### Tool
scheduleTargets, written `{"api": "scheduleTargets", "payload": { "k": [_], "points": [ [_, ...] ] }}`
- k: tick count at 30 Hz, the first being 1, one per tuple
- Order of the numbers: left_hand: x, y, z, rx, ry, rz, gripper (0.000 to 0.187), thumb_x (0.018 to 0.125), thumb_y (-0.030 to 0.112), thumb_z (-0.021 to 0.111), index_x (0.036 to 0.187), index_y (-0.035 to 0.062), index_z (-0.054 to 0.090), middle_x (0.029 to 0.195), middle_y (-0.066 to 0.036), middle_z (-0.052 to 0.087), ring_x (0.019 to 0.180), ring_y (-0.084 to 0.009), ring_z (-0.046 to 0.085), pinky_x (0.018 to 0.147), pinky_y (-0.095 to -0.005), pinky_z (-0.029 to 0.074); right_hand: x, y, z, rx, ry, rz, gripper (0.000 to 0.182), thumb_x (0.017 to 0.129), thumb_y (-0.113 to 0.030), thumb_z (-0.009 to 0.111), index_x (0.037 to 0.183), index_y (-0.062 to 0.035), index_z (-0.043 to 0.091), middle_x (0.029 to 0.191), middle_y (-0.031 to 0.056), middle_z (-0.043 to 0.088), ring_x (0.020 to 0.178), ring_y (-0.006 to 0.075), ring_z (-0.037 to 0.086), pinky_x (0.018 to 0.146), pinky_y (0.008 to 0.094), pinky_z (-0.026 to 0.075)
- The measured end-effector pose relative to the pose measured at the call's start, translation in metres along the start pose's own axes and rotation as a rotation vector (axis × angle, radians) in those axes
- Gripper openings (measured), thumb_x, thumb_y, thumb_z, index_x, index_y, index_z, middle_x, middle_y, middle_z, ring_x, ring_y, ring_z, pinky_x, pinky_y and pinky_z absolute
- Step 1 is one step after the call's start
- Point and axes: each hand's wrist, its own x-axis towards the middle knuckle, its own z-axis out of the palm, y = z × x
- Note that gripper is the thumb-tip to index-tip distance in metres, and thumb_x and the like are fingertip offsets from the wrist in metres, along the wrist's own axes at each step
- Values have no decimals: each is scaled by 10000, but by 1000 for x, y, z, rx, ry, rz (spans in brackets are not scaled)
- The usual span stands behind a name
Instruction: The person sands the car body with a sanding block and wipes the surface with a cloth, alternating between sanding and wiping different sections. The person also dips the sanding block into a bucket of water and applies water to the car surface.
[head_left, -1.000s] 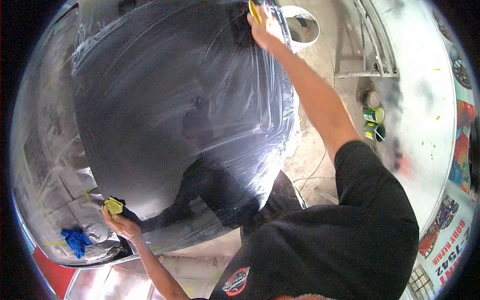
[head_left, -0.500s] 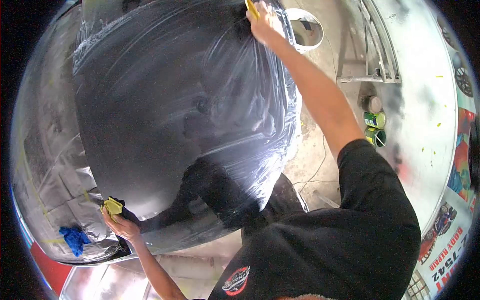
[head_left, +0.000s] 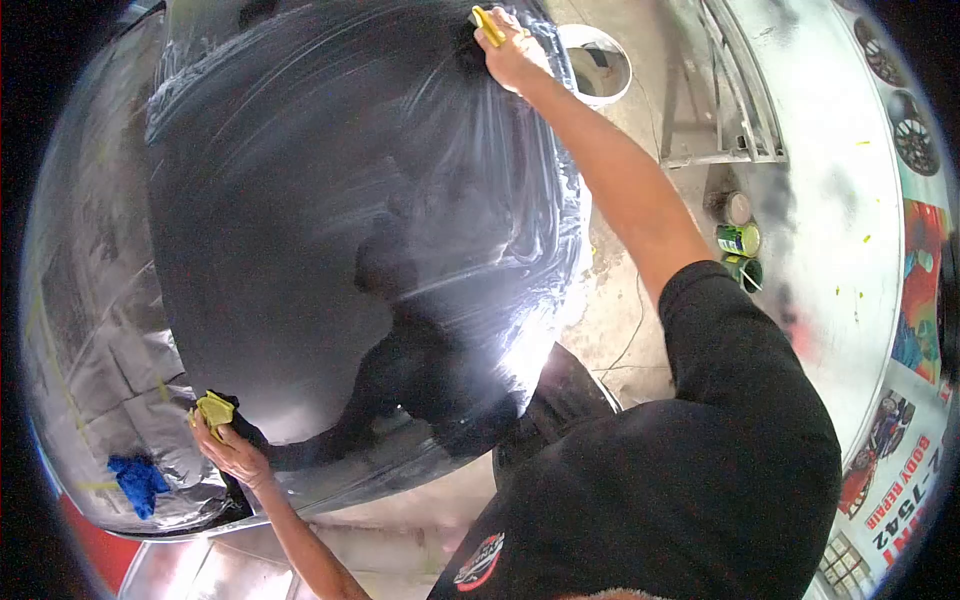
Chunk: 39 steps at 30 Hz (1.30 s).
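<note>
A black glossy car panel (head_left: 280, 230), streaked with whitish film, fills the middle. At its upper right edge my right hand (head_left: 518, 62) is closed around a yellow pad (head_left: 489, 27) and presses near the surface. At the lower left, my left hand (head_left: 232, 455) holds another yellow pad (head_left: 215, 409) at the panel's edge, beside the foil-like covering. Dark reflections of the arm and body show in the panel. A blue cloth (head_left: 139, 485) lies on the covering, just left of my left hand.
Silvery covering (head_left: 110, 340) spreads along the left. A white bucket (head_left: 600, 65) stands on the floor beyond the panel's right edge, near a metal frame (head_left: 720, 90) and several cans (head_left: 738, 239). A large whitish panel (head_left: 840, 200) and a printed banner (head_left: 905, 470) are at the right.
My right hand with its yellow pad has moved slightly left and down. My left hand and its pad appear a little further left. The view has shifted slightly.
</note>
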Motion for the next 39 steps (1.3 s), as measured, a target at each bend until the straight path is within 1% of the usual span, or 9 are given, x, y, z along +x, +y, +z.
{"api": "scheduleTargets", "payload": {
  "k": [1, 3, 8, 14, 23, 25, 28, 34, 39],
  "points": [
    [-1, 0, 0, 18, 11, 26, 524, 1096, 404, 452, 1470, 42, 510, 1518, -241, 479, 1409, -430, 446, 1169, -534, 344, -1, -3, 10, -48, 126, -56, 528, 1011, -336, 540, 1376, 45, 553, 1456, 293, 532, 1328, 411, 532, 1101, 504, 426],
    [4, 5, -3, 56, 27, 80, 527, 1079, 416, 495, 1475, 68, 511, 1560, -243, 439, 1428, -436, 425, 1179, -541, 328, -23, -50, -79, 709, -12, 596, 520, 1087, -342, 366, 1470, -12, 486, 1568, 221, 420, 1487, 401, 333, 1209, 517, 298],
    [1, 15, 6, 6, 63, -16, 526, 1035, 426, 592, 1450, 108, 535, 1616, -215, 379, 1465, -441, 379, 1184, -571, 309, -210, -142, -188, 482, -114, 231, 577, 1037, -196, 542, 1497, 112, 383, 1623, 330, 263, 1534, 444, 254, 1260, 513, 230],
    [43, 154, 41, 247, 33, -51, 657, 994, 504, 624, 1516, 133, 474, 1634, -189, 339, 1476, -409, 361, 1169, -587, 310, -192, -126, -187, 1527, -27, 833, 574, 1074, -240, 501, 1544, 51, 347, 1638, 294, 267, 1505, 442, 311, 1235, 452, 284],
    [172, 351, 132, 194, -42, -5, 696, 1011, 600, 521, 1540, 157, 431, 1629, -222, 314, 1496, -427, 312, 1172, -624, 266, -64, 44, -83, 1252, -137, 807, 529, 1062, -367, 507, 1361, 67, 556, 1448, 297, 529, 1309, 452, 535, 1116, 467, 439],
    [197, 381, 152, 182, -43, 6, 698, 1012, 610, 509, 1538, 157, 433, 1626, -224, 318, 1497, -426, 312, 1172, -625, 262, -59, 84, -107, 1401, -677, 1088, 456, 1057, -300, 555, 1332, 64, 573, 1352, 248, 622, 1144, 389, 670, 1038, 423, 521],
    [237, 418, 180, 189, -28, 5, 698, 1012, 630, 489, 1530, 164, 444, 1624, -223, 322, 1498, -422, 313, 1175, -625, 255, -115, 87, -74, 1787, -95, 1189, 408, 1020, -224, 639, 1323, 45, 589, 1144, 140, 698, 940, 241, 712, 850, 367, 594],
    [261, 437, 198, 174, 17, 27, 680, 1015, 641, 460, 1515, 180, 470, 1601, -222, 362, 1482, -422, 343, 1169, -620, 260, -128, 121, -47, 1977, -45, 1585, 423, 990, 15, 603, 1406, -11, 531, 1137, 92, 668, 951, 175, 686, 757, 328, 613],
    [262, 439, 196, 165, 28, 33, 670, 1016, 637, 460, 1505, 179, 480, 1598, -223, 367, 1469, -428, 360, 1163, -610, 266, -92, 120, 9, 1538, -55, 1114, 434, 942, -187, 743, 1310, -12, 594, 1041, 74, 697, 902, 215, 664, 795, 349, 532]
  ]
}}
